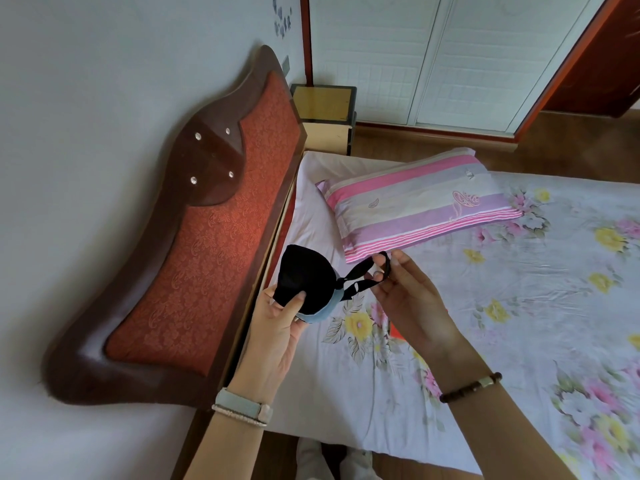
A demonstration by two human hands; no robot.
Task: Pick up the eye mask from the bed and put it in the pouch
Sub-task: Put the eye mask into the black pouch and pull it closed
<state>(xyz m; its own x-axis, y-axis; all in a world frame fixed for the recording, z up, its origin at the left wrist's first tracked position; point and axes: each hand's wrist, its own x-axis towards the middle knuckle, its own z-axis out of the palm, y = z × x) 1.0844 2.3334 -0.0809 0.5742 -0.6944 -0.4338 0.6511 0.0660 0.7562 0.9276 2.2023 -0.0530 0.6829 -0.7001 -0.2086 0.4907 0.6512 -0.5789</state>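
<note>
**Above the bed: mask in hand, strap pulled out**

Above the floral bedsheet (519, 306), our left hand (277, 327) pinches the lower edge of the black fabric eye mask (301, 282), thumb on the front, with a pale blue soft piece (327, 308), perhaps the pouch, tucked behind it. Our right hand (412, 303) closes its fingertips on the black elastic strap (367, 271), drawn out toward the pink striped pillow (419, 209). We judge the mask light, soft and floppy, not fragile. Holding the padded body suits best; the strap stretches and could snag. Left of the pillow stands the red upholstered headboard (214, 216).
</note>
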